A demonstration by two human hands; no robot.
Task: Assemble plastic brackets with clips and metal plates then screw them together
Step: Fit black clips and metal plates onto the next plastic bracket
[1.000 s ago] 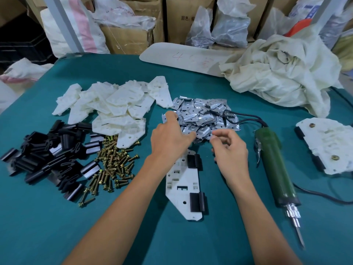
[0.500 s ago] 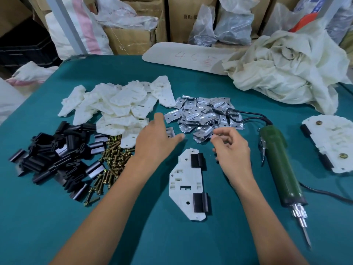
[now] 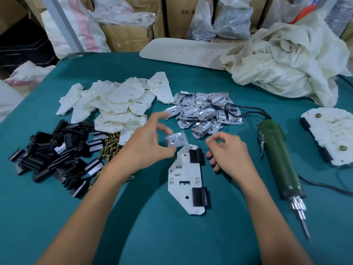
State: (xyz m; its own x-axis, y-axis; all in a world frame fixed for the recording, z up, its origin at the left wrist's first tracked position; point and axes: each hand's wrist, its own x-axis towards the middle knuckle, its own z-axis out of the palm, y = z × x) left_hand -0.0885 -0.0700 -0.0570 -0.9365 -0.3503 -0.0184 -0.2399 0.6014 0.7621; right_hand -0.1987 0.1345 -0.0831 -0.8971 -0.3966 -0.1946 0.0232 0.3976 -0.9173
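Note:
A white plastic bracket [image 3: 181, 180] lies flat on the teal table [image 3: 172, 236], with one black clip [image 3: 196, 155] at its upper right edge and another [image 3: 199, 197] lower down. My left hand [image 3: 147, 146] pinches one metal plate [image 3: 176, 140] just above the bracket's top end. My right hand [image 3: 229, 152] hovers to the right of the bracket with fingers curled and fingertips together; blur hides whether it holds anything. The pile of metal plates [image 3: 206, 111] lies behind both hands.
White brackets [image 3: 114, 106] are heaped at the back left, black clips [image 3: 57, 153] at the left, brass screws [image 3: 110, 148] beside them. A green electric screwdriver [image 3: 277, 159] lies at the right, finished brackets [image 3: 330, 136] beyond it. Crumpled cloth [image 3: 286, 60] and a board [image 3: 181, 54] are behind.
My left hand has drawn back from the plate pile toward the bracket with one plate pinched in it. My right hand has come away from the pile toward me.

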